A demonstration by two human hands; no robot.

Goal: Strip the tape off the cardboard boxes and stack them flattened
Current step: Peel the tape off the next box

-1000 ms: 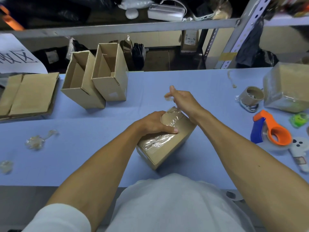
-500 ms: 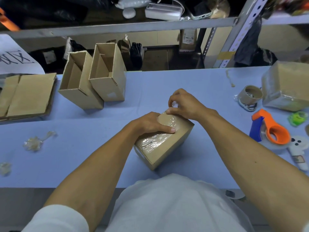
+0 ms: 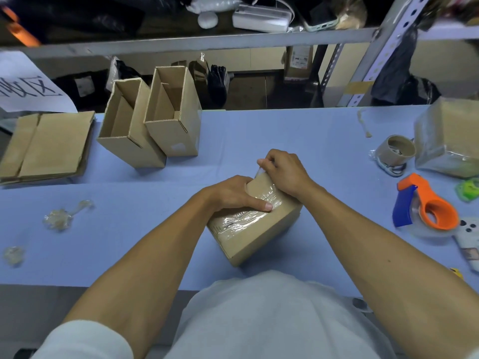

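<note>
1. A closed box (image 3: 255,229) lies on the blue table (image 3: 298,136), near the front edge and just before the person's body. It is turned at an angle to the table edge.
2. Clear tape (image 3: 243,218) covers the top face of this box; it looks wrinkled and shiny.
3. The left hand (image 3: 230,194) presses down on the top of the box. Its fingers are bent over the far left edge and the thumb lies flat on the tape.
4. The right hand (image 3: 283,171) is at the far corner of the box, closed into a narrow pinch. It holds a loose end of the tape between thumb and fingers, just above the corner.
5. Two open boxes (image 3: 150,130) stand side by side at the back left of the table, touching each other, with open tops.
6. Left of them a flat stack (image 3: 49,143) of cardboard lies at the table's left edge.
7. Two tape balls (image 3: 59,217) lie on the table at the left, well apart from the closed box.
8. On the right side there is an orange and blue dispenser (image 3: 427,206), and behind it an empty roll core (image 3: 396,149).
9. A wrapped box (image 3: 451,136) stands at the far right, near the core.
</note>
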